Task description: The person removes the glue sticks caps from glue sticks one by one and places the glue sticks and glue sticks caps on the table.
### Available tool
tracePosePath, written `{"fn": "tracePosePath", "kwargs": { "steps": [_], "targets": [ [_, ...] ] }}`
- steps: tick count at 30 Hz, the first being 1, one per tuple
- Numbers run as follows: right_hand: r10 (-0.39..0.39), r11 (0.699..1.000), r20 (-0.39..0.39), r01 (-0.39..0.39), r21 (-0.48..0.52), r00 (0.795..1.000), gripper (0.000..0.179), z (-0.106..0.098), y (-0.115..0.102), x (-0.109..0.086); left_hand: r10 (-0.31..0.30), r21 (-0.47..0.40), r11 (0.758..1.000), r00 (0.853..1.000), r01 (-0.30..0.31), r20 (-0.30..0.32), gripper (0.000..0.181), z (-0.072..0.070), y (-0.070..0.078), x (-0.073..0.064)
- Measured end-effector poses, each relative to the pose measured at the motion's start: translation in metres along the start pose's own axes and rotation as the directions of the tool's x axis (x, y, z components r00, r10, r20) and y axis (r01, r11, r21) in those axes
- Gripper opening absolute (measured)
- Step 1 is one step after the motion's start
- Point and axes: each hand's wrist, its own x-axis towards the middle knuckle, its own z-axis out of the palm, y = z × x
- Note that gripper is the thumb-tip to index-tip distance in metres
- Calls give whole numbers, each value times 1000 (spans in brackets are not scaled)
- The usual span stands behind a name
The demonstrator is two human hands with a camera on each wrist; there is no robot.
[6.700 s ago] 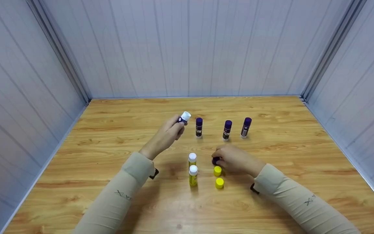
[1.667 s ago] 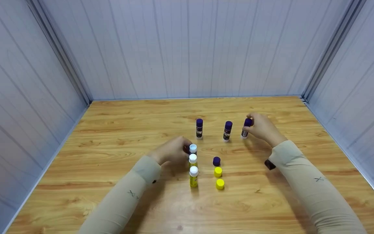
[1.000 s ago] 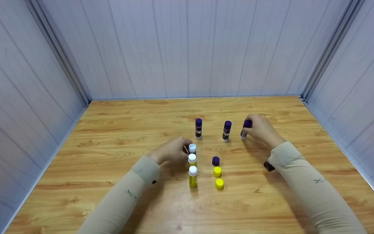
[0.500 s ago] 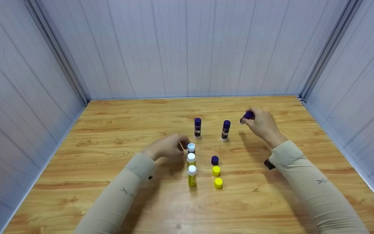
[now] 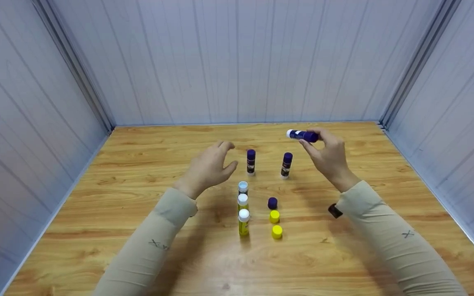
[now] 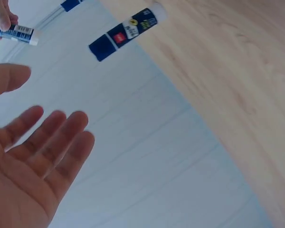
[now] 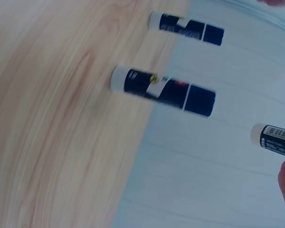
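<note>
My right hand (image 5: 329, 158) pinches a purple-capped glue stick (image 5: 298, 135) above the table, lying almost level with its white base toward the left. In the right wrist view that glue stick (image 7: 277, 139) shows its barcode label. My left hand (image 5: 209, 169) is raised with fingers spread and nothing in it; the left wrist view shows its bare palm (image 6: 23, 175). Just right of it a capped purple glue stick (image 5: 251, 162) stands upright, with another capped glue stick (image 5: 286, 165) farther right.
Nearer the front stands a row of white-topped glue sticks: a dark one (image 5: 242, 187), then a yellow one (image 5: 242, 202) and another yellow one (image 5: 244, 225). To their right sit a purple cap (image 5: 273, 203) and two yellow caps, one (image 5: 275, 216) behind the other (image 5: 277, 232). Panel walls (image 5: 237, 61) enclose the table.
My left hand set the dark uncapped glue stick behind the yellow ones, let go and rose. A purple cap was put down. My right hand lifted the rightmost glue stick and tipped it sideways.
</note>
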Motion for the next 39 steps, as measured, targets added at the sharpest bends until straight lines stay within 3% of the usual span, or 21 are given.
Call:
{"fn": "tracePosePath", "kwargs": {
  "steps": [3,6,10,15,22,30,34,39],
  "targets": [
    [43,993,-21,-40,113,999,25,4,-13,-1,51,78,996,995,-44,-90,50,-2,11,0],
    [113,961,-4,-108,256,994,27,8,-25,-2,125,178,979,978,-95,-165,51,-2,21,0],
    [218,889,62,-225,398,974,27,11,-39,-5,207,323,937,955,-131,-214,51,-1,35,2],
    [351,794,155,-381,474,923,24,15,-54,-11,273,452,878,939,-156,-207,50,2,51,3],
    [432,685,264,-504,526,862,20,25,-75,-16,266,473,869,943,-145,-200,43,7,62,2],
    [432,642,323,-539,546,842,20,35,-94,-22,266,501,856,940,-127,-215,31,13,66,4],
    [441,620,341,-557,553,830,22,38,-99,-25,241,495,863,945,-105,-221,24,15,67,5],
    [439,588,356,-564,580,825,27,39,-104,-27,218,529,846,951,-72,-219,21,18,67,5]
  ]
}}
